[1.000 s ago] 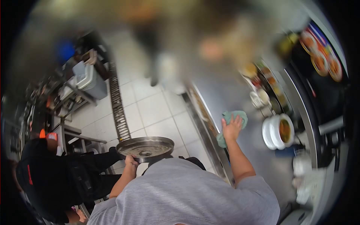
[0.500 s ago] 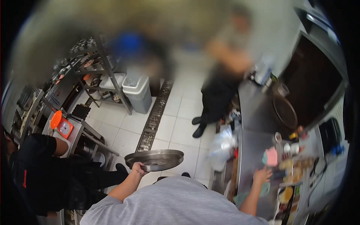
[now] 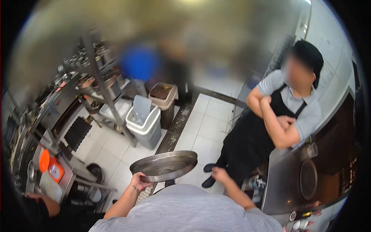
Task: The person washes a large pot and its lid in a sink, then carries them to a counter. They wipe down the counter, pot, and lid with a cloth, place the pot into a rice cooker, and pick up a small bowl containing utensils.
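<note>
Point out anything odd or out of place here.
The grey bin stands open, its flap sticking upright rather than lying across the top. The pan in the left hand has pale smudges inside, perhaps residue or reflections. No spill is clear.

Tiled floor [image 3: 203,116] carries two bins [image 3: 145,129]; steel table [image 3: 69,178] bears orange scale [image 3: 56,170].
</note>
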`<act>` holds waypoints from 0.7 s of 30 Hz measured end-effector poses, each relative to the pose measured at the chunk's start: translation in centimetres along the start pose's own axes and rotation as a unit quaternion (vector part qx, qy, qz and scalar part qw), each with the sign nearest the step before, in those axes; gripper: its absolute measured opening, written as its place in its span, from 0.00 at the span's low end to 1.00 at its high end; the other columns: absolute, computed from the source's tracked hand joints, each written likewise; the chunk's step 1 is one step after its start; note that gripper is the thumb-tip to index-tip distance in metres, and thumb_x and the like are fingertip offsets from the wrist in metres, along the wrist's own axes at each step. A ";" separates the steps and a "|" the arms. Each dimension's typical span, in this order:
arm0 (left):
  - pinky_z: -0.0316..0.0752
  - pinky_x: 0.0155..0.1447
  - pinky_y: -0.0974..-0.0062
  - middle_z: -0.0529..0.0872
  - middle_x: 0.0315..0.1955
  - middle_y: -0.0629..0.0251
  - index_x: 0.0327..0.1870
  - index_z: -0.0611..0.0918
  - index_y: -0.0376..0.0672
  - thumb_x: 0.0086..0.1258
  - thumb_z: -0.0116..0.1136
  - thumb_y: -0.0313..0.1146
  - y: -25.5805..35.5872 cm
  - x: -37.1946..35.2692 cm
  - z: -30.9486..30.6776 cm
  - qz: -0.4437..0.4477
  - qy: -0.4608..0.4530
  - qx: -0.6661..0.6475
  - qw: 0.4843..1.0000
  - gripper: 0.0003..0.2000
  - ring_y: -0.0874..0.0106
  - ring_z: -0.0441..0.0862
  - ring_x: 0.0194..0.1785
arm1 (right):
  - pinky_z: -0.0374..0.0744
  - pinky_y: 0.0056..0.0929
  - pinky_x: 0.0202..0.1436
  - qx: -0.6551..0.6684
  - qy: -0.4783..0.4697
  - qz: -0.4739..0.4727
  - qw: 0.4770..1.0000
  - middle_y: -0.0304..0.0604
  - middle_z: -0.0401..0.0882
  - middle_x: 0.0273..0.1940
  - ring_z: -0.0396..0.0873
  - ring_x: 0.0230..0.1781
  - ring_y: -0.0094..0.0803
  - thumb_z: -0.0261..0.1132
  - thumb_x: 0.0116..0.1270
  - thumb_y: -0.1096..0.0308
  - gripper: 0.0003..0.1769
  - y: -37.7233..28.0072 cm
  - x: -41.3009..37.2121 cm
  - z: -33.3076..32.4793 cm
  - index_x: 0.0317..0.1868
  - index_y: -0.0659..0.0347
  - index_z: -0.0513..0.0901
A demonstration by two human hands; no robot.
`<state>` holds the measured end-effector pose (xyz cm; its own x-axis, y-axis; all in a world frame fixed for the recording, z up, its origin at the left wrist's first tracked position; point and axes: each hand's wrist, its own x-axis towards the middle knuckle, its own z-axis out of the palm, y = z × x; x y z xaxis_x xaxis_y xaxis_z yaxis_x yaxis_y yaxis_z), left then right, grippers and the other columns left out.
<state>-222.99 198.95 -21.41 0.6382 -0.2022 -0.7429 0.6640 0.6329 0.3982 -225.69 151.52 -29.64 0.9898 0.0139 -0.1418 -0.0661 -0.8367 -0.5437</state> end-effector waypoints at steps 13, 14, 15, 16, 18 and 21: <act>0.76 0.28 0.62 0.79 0.21 0.63 0.26 0.77 0.41 0.50 0.54 0.22 17.7 35.6 42.9 0.003 -0.110 0.266 0.958 0.04 0.66 0.80 0.24 | 0.77 0.46 0.41 0.210 -0.128 0.529 0.812 0.53 0.81 0.37 0.80 0.38 0.47 0.60 0.59 0.62 0.16 20.1 19.2 2.5 0.43 0.62 0.82; 0.77 0.28 0.61 0.79 0.21 0.64 0.26 0.77 0.42 0.50 0.54 0.21 18.0 37.8 45.8 0.003 -0.103 0.261 0.960 0.04 0.66 0.80 0.24 | 0.77 0.46 0.40 0.225 -0.119 0.532 0.807 0.53 0.81 0.36 0.80 0.38 0.47 0.60 0.59 0.61 0.16 21.5 22.9 1.6 0.43 0.62 0.82; 0.77 0.28 0.60 0.79 0.21 0.64 0.26 0.77 0.42 0.50 0.53 0.20 19.3 39.5 49.8 0.012 -0.097 0.257 0.962 0.05 0.66 0.80 0.24 | 0.77 0.46 0.40 0.240 -0.111 0.533 0.804 0.53 0.81 0.36 0.80 0.38 0.47 0.60 0.60 0.61 0.16 22.7 27.1 0.4 0.43 0.62 0.82; 0.76 0.28 0.60 0.79 0.22 0.65 0.28 0.76 0.42 0.49 0.53 0.19 20.1 42.0 52.4 0.023 -0.112 0.268 0.957 0.07 0.67 0.80 0.25 | 0.76 0.46 0.39 0.254 -0.107 0.531 0.801 0.53 0.81 0.36 0.80 0.38 0.47 0.60 0.60 0.61 0.16 23.7 30.9 -0.7 0.43 0.62 0.82; 0.74 0.25 0.65 0.78 0.22 0.65 0.30 0.76 0.40 0.47 0.53 0.19 21.4 46.8 57.6 0.048 -0.092 0.251 0.962 0.08 0.68 0.79 0.23 | 0.76 0.47 0.38 0.301 -0.087 0.523 0.793 0.52 0.81 0.35 0.80 0.37 0.47 0.60 0.60 0.61 0.16 25.9 39.5 -2.9 0.43 0.62 0.82; 0.76 0.27 0.64 0.78 0.22 0.64 0.31 0.76 0.39 0.47 0.53 0.19 25.5 51.8 64.7 0.049 -0.092 0.267 0.958 0.09 0.67 0.79 0.23 | 0.76 0.48 0.37 0.410 -0.051 0.503 0.759 0.52 0.81 0.34 0.80 0.36 0.47 0.60 0.61 0.61 0.15 28.1 53.7 -6.9 0.43 0.62 0.82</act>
<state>-147.80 156.28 -14.94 0.7325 -0.3201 -0.6008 0.6713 0.1931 0.7156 -173.56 125.00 -46.82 0.3736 -0.3292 -0.8672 -0.8800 0.1699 -0.4436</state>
